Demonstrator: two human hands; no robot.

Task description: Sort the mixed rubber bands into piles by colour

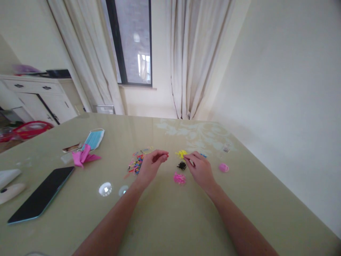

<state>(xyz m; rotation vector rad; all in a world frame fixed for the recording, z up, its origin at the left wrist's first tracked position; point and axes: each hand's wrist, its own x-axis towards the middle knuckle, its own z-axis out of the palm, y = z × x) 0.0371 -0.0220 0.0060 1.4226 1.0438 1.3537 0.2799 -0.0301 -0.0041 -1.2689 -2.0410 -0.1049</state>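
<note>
In the head view, I see a person's two bare arms stretched over a glossy greenish bench (165,220). The left hand (151,163) is half curled, thumb near the forefinger, with a touch of red at the tips; whether that is skin or a small piece pinched there, I can't tell. It is right beside a loose heap of mixed-colour bits (135,165), covering part of its right side.

The right hand (199,167) is curled too, its thumb and forefinger brought close at the edge of the yellow pile (181,153). I can't make out whether they grip anything. Just below the yellow are a black pile (182,165) and then a pink pile (179,178), each apart from the next. Some blue bits (204,155) peek out behind the right hand, and a round pink item (223,168) sits off to its right.

Over on the left lie a dark tablet (42,193), a pink folded shape (84,156) and a blue face mask (94,138).
</note>
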